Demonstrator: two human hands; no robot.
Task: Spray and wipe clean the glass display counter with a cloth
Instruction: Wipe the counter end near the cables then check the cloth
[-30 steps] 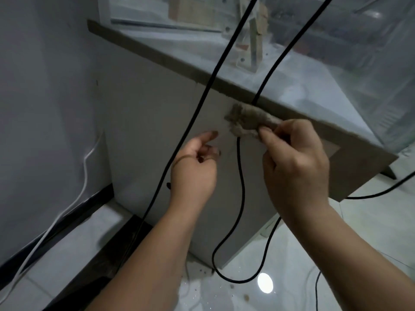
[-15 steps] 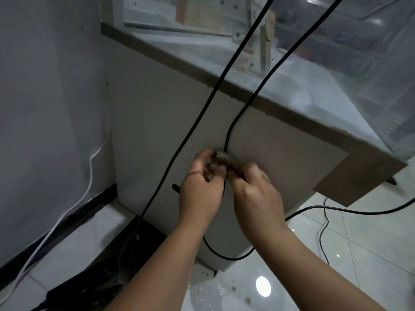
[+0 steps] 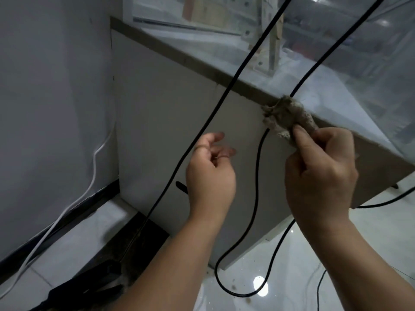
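1. Wiping looks to be the step in hand: the right hand (image 3: 321, 176) pinches a frayed grey-brown cloth (image 3: 285, 118) between thumb and curled fingers. It presses the cloth on the brown top edge of the glass display counter (image 3: 179, 57), at about two o'clock from the middle of the view.
2. Just there a black cable (image 3: 258, 171) crosses the edge and hangs down the counter's pale side panel. The cloth bunches against it, perhaps around it, though the dim view does not settle that.
3. The left hand (image 3: 208, 173) hovers at the centre, fingers loosely curled and holding nothing. A second black cable (image 3: 224, 97) runs past its thumb from one o'clock toward seven.
4. The glass panes (image 3: 370, 63) rise at one o'clock, hazy and reflective (no spray bottle is in view).
5. A white cable (image 3: 96, 158) trails down the wall at nine o'clock toward the tiled floor.
6. The next move likely calls for sliding the cloth along the edge or up onto the glass. The free left hand could lift the cables aside so they do not snag.
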